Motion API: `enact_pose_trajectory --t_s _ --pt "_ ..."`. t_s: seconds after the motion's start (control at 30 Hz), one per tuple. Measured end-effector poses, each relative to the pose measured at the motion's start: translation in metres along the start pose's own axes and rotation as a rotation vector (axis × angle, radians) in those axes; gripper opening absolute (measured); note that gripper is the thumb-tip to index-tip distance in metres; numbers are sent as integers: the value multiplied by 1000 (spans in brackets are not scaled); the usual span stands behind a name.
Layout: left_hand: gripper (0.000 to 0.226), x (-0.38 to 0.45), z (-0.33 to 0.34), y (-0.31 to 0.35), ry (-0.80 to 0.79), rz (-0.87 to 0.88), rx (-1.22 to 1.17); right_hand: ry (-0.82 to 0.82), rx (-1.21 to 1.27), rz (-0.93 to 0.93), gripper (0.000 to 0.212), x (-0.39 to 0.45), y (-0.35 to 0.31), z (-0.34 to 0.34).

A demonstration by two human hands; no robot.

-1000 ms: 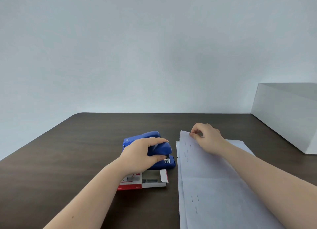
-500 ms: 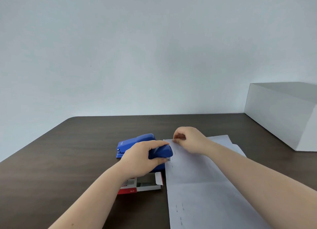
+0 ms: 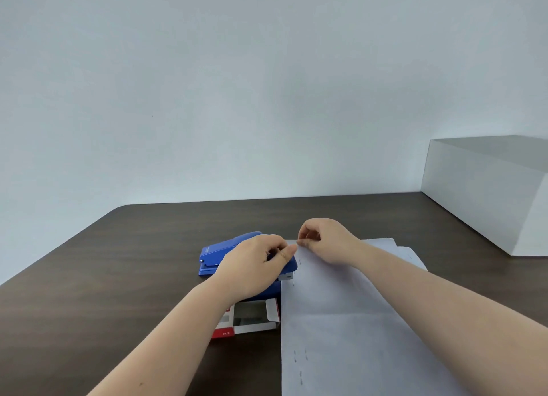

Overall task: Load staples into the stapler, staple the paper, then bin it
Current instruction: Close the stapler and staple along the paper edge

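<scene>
A blue stapler (image 3: 219, 255) lies on the dark table, its mouth pointing right. My left hand (image 3: 252, 266) rests on top of its front end, fingers curled over it. White paper (image 3: 341, 321) lies to the right, its left edge slid into the stapler's mouth; several staple marks show along that edge. My right hand (image 3: 326, 241) pinches the paper's far left corner. An open red and white staple box (image 3: 252, 318) lies just in front of the stapler, partly under my left wrist.
A large white box (image 3: 486, 194) stands at the right back of the dark brown table (image 3: 118, 277). A plain pale wall rises behind the table's far edge.
My right hand has slid the paper's corner leftwards, bringing its edge into the stapler's mouth. My left hand stayed on the stapler's front. The view has shifted a little.
</scene>
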State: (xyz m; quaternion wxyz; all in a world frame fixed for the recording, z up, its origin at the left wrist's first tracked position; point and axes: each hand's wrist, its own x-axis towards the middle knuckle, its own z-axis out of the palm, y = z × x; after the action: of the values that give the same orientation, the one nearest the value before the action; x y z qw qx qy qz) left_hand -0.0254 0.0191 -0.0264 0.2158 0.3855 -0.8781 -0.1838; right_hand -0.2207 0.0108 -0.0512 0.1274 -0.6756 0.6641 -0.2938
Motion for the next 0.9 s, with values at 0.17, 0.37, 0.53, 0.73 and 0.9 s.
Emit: enact_pose_trajectory --t_s 0.17,0.37,0.53,0.73,0.9 --pt "24 0 3 -1 -26 -11 -65 17 10 -19 7 3 5 4" --pt "27 -2 9 4 -123 33 199 33 21 -64 7 6 11 9" --pt "31 -2 14 1 -154 74 328 58 31 -91 8 7 14 12" --pt "32 -1 19 2 -172 76 388 52 31 -115 11 8 18 15" --pt "31 -1 21 8 -168 73 460 48 35 -116 11 10 17 14"
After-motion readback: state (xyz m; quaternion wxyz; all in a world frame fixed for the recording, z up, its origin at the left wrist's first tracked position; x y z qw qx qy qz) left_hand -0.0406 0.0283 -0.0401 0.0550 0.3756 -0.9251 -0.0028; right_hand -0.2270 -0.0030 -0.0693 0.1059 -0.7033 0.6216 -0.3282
